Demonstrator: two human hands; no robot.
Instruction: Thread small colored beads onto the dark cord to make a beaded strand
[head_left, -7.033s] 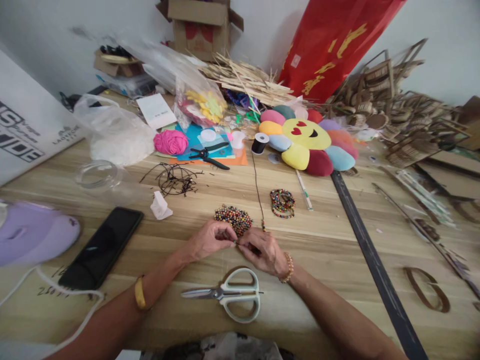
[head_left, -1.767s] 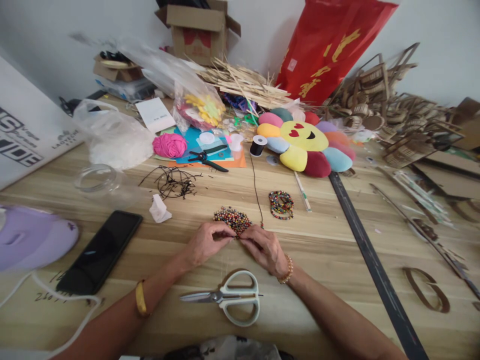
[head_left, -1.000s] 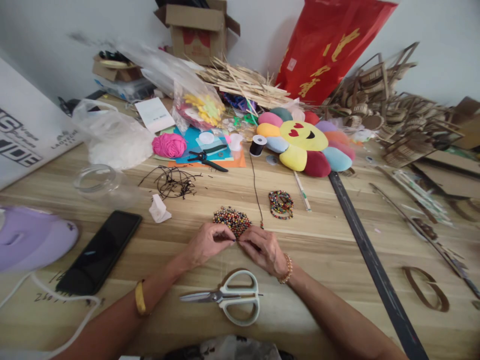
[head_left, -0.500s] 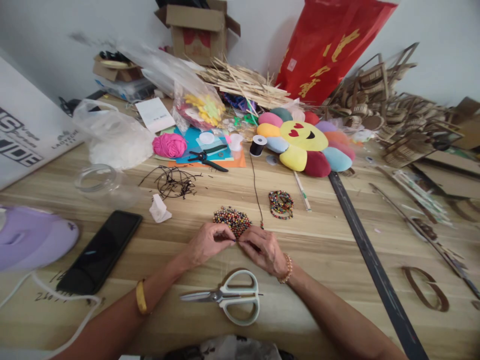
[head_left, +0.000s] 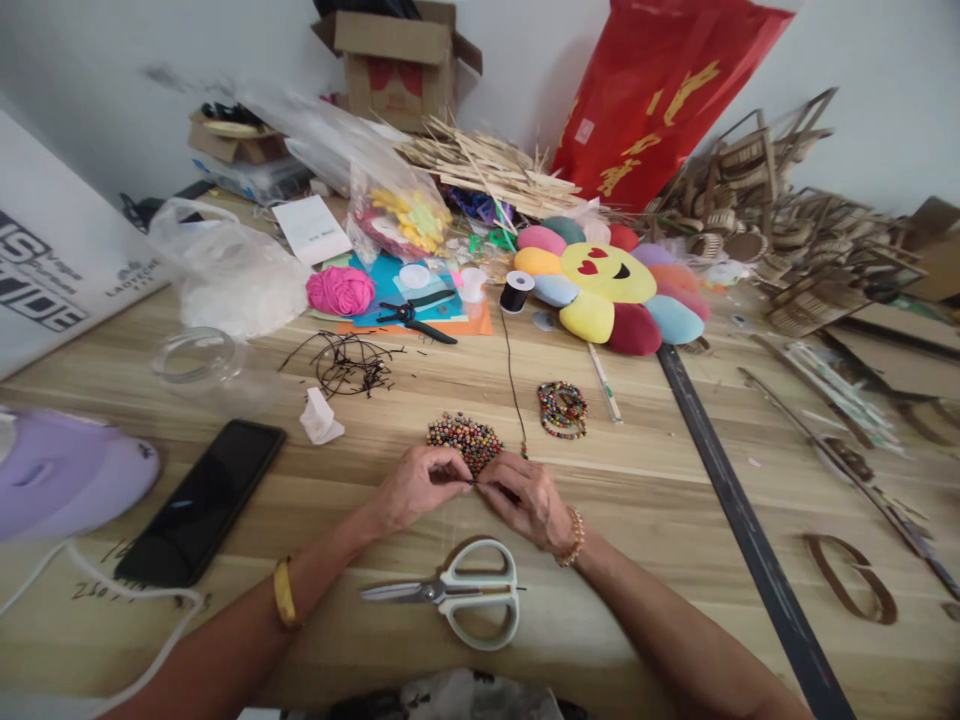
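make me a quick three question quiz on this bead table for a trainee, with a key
1. True or false: the left hand holds the white-handled scissors.
2. Which lies nearest the loose bead pile: (a) smartphone, (b) coiled bead strands, (c) pink yarn?
3. Fill in: the black cord runs from the ... toward the right hand.

Key: 1. False, they lie on the wooden tabletop; 2. b; 3. spool.

Glossy beads [head_left: 462,440], matt cord [head_left: 511,365], smooth wood-grain tabletop [head_left: 637,480], shiny metal scissor blades [head_left: 405,592]
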